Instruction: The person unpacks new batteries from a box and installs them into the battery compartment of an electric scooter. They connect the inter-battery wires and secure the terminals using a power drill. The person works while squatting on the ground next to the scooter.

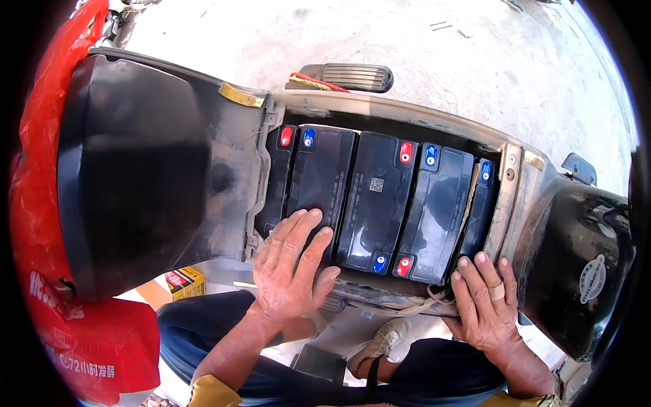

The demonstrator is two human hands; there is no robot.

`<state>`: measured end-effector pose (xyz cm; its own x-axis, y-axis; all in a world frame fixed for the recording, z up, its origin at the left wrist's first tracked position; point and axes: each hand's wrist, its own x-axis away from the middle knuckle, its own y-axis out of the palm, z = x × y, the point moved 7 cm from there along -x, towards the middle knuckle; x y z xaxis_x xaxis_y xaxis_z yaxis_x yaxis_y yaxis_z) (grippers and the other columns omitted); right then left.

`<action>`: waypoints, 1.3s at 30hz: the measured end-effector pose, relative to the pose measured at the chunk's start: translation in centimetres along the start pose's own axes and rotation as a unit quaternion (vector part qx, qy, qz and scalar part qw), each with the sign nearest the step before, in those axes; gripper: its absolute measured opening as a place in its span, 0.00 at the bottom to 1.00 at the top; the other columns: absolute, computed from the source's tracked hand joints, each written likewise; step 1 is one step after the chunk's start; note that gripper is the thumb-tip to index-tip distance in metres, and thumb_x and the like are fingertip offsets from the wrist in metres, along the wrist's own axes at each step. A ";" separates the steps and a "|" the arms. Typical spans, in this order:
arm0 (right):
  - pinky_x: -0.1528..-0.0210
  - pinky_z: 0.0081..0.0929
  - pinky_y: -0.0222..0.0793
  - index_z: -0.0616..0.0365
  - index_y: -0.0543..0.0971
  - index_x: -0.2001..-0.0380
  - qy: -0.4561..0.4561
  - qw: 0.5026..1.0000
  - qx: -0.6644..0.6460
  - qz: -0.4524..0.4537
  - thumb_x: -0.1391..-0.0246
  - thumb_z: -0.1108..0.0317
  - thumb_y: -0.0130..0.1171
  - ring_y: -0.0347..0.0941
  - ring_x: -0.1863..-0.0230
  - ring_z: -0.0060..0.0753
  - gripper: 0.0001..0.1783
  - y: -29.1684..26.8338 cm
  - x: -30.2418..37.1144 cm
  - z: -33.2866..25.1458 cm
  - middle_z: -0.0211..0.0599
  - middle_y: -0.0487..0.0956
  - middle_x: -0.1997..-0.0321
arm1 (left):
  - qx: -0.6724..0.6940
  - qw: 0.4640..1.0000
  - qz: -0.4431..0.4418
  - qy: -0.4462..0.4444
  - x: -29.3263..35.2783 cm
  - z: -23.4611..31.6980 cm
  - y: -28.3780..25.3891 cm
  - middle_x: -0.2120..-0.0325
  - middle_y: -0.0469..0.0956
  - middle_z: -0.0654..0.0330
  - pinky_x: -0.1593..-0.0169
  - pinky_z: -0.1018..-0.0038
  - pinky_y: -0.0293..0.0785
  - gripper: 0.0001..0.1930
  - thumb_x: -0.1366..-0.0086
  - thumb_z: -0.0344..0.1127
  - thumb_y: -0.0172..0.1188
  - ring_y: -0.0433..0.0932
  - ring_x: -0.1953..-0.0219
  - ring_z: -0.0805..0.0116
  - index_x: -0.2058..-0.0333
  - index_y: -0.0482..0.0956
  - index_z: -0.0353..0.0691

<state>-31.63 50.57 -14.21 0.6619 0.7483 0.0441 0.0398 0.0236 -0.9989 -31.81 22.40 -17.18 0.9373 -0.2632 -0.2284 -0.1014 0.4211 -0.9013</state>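
Several black batteries sit side by side in the open battery compartment (319, 102) of a scooter, with red and blue terminals at their corners. My left hand (288, 271) lies palm down with fingers spread over the near end of the second battery from the left (320, 176); whether it presses is hard to tell. My right hand (485, 302) rests flat at the near right corner, fingers on the rim beside the rightmost battery (479, 214). A tan band circles one right finger. Between the hands are the middle battery (373, 224) and its right neighbour (434, 217). Neither hand holds anything.
A pale cable (413, 310) loops at the near rim. On the left are a black scooter panel (135, 156) and red bags (102, 339); a black rounded body part (576, 258) is on the right. Beyond the frame is a footrest (356, 77). A yellow box (184, 283) stands below left.
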 end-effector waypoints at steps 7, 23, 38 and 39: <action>0.24 0.75 0.55 0.66 0.81 0.43 -0.065 0.998 0.011 -0.003 0.36 0.50 0.65 0.72 0.27 0.65 0.30 0.6 0.5 0.3 0.57 0.82 0.37 | -0.011 1.000 -0.017 -0.016 -0.9 -0.2 -0.1 0.43 0.80 0.41 0.41 0.53 0.79 0.22 0.26 0.48 0.57 0.80 0.42 0.40 0.46 0.81 0.35; 0.27 0.62 0.64 0.49 0.86 0.46 -0.047 0.999 -0.008 -0.003 0.28 0.57 0.59 0.78 0.33 0.48 0.15 -0.1 0.2 0.8 0.36 0.86 0.40 | -0.020 0.998 -0.061 -0.030 0.2 -0.2 0.0 0.49 0.82 0.61 0.30 0.58 0.72 0.16 0.25 0.53 0.58 0.80 0.44 0.63 0.49 0.83 0.50; 0.22 0.69 0.58 0.50 0.78 0.32 -0.179 0.923 -0.020 -0.339 0.22 0.58 0.47 0.62 0.20 0.56 0.23 -1.1 2.6 0.4 0.43 0.74 0.25 | 0.015 0.998 -0.063 -0.009 0.3 0.0 0.0 0.54 0.82 0.56 0.36 0.50 0.77 0.13 0.26 0.47 0.60 0.81 0.50 0.56 0.54 0.83 0.45; 0.22 0.69 0.58 0.50 0.78 0.32 -0.179 0.920 -0.019 -0.349 0.22 0.58 0.47 0.62 0.20 0.55 0.23 -1.2 2.4 0.5 0.43 0.74 0.25 | 0.021 0.997 -0.069 -0.011 0.3 -0.1 0.0 0.53 0.82 0.56 0.36 0.50 0.77 0.13 0.26 0.47 0.60 0.80 0.50 0.56 0.54 0.83 0.45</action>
<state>-30.42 52.67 -12.94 0.1773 0.7299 0.6601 0.3914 0.5631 -0.7278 -31.57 22.27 -17.28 0.9488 -0.3014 -0.0944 0.0424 0.4178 -0.9075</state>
